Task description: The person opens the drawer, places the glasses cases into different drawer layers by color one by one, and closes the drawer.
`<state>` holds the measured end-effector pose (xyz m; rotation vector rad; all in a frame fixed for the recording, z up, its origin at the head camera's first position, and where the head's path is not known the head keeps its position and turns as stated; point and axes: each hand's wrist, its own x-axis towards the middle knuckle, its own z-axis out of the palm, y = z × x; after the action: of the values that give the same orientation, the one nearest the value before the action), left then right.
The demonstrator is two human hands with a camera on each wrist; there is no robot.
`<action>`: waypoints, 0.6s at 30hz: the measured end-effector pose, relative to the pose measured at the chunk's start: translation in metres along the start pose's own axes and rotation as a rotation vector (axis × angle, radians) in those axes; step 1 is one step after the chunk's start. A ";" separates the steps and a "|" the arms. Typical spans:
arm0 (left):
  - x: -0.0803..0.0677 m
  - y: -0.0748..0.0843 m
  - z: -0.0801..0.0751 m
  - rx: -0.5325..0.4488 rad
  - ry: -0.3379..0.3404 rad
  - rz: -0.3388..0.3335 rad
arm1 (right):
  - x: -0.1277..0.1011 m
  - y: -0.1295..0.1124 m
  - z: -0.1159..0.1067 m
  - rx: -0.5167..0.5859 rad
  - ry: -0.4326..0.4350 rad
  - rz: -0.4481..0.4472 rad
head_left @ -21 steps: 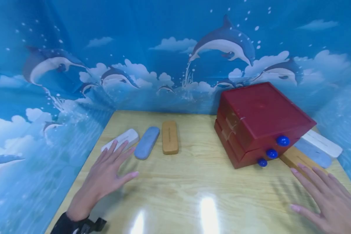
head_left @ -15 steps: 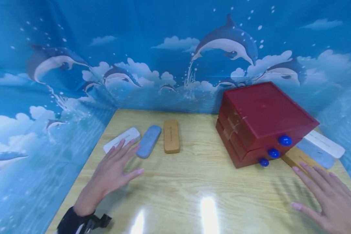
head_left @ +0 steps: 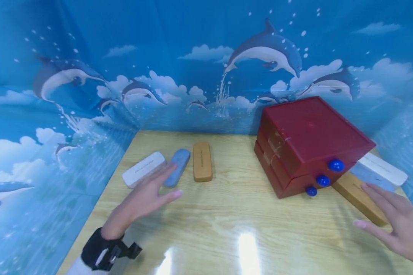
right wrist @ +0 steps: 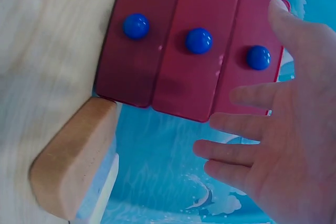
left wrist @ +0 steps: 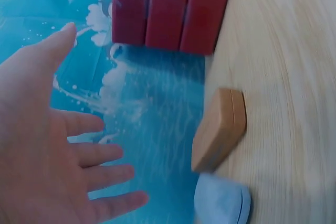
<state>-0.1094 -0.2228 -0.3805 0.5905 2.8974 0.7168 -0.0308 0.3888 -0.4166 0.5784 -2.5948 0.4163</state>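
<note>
My left hand (head_left: 142,202) hovers with extended fingers over the table's left side, its fingers overlapping the white case (head_left: 144,168) and the blue case (head_left: 179,166) in the head view. An orange-brown glasses-type case (head_left: 202,162) lies just right of these two. On the right, my right hand (head_left: 397,221) is held with straight fingers near a second orange-brown case (head_left: 359,196). Beside that lie another blue case (head_left: 371,176) and another white case (head_left: 383,169). Both palms show bare in the wrist views, left palm (left wrist: 42,150) and right palm (right wrist: 299,140).
A dark red three-drawer box (head_left: 316,130) with round blue knobs (head_left: 335,165) stands at the back right, its drawers closed. The pale wooden table (head_left: 227,214) meets a blue dolphin-print backdrop (head_left: 192,57) at the back and both sides.
My left hand has moved rightward, its fingers now over the blue case. My right hand has shifted slightly right, showing more of the orange-brown case. The cases and box keep their places.
</note>
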 end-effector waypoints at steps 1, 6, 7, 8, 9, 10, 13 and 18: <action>0.002 0.002 0.000 -0.041 -0.011 -0.002 | 0.002 0.002 -0.001 0.001 0.010 0.009; 0.016 0.016 0.002 -0.279 -0.078 0.017 | 0.010 0.008 -0.005 -0.013 -0.012 0.120; 0.018 0.019 0.002 -0.322 -0.095 0.027 | 0.012 0.010 -0.006 -0.012 -0.036 0.155; 0.021 0.021 0.003 -0.364 -0.112 0.039 | 0.013 0.011 -0.007 -0.016 -0.075 0.199; 0.022 0.024 0.003 -0.396 -0.129 0.051 | 0.015 0.012 -0.008 -0.015 -0.110 0.238; 0.024 0.026 0.003 -0.424 -0.146 0.060 | 0.017 0.014 -0.008 -0.006 -0.123 0.264; 0.029 0.035 0.005 -0.491 -0.195 0.077 | 0.021 0.021 -0.011 0.046 -0.158 0.336; 0.043 0.055 0.016 -0.550 -0.280 0.080 | 0.027 0.036 -0.015 0.208 -0.075 0.361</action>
<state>-0.1270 -0.1548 -0.3691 0.6653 2.2864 1.2626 -0.0639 0.4173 -0.3980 0.1882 -2.7510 0.8016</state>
